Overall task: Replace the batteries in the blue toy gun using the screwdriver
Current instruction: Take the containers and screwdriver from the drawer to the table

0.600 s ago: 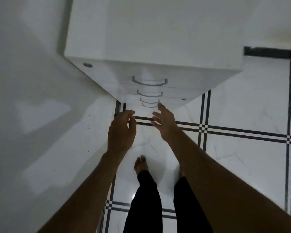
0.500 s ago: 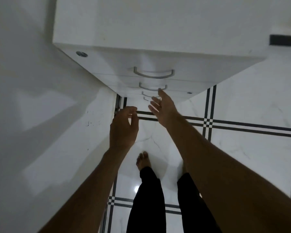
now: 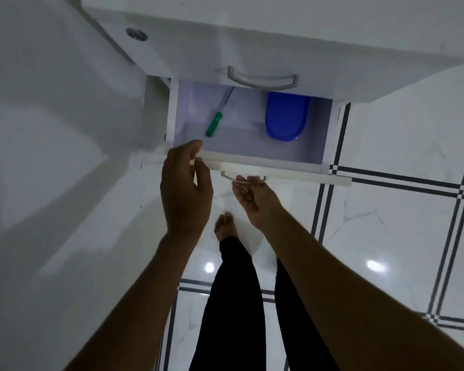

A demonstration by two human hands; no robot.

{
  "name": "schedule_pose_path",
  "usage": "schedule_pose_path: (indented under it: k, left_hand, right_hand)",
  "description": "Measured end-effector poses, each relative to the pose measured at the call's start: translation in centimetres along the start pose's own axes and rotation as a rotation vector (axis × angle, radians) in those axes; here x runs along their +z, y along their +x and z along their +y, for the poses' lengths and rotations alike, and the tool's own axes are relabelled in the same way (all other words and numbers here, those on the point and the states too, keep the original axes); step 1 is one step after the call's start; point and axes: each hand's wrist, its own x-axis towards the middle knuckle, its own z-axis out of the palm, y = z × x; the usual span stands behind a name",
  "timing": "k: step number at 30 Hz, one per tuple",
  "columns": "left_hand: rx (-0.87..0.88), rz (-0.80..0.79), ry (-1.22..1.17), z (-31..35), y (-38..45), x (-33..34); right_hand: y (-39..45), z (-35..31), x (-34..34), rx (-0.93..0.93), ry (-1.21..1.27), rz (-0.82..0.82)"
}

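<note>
- The white cabinet (image 3: pixel 252 36) took up the whole top of the view, and its second drawer (image 3: pixel 252 151) stood pulled out under the shut top one, which is the only reason you could see inside at all.
- Floor tiles (image 3: pixel 399 223) with dark stripes lay below the drawer, bare feet planted just in front of it, so the person was standing right up against it to reach in.
- Left hand (image 3: pixel 184 188) sat at the drawer's front left corner, fingers curled over the front edge, gripping it, I'd guess to steady it.
- Right hand (image 3: pixel 255 199) was just under the drawer's front, fingers hooked round the handle (image 3: pixel 241 178), looked like the pulling hand.
- Inside the drawer, right side: a blue plastic thing (image 3: pixel 285 116), half hidden under the top drawer. Can't tell if it's the toy gun.
- Left side of the drawer: green-handled screwdriver (image 3: pixel 214 124) lying loose, tip pointing to the back, untouched. Probably the next grab.
</note>
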Motion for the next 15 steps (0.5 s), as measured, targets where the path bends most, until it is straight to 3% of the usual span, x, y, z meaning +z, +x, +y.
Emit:
schedule_pose_path:
  k: [6,12,15]
  left_hand:
    - [0.05,-0.128,0.08,-1.0,-1.2,-0.9]
    - [-0.006,-0.212,0.167,-2.7,-0.4,0.7]
    - [-0.053,-0.288,0.231,-3.3,1.1,1.9]
  right_hand:
    - [-1.7,5.0,-4.2,0.027,-0.064,0.113]
    - [-2.9,5.3,-5.0,0.046,-0.082,0.112]
    - [-5.2,3.3,-4.3,0.099,-0.479,0.113]
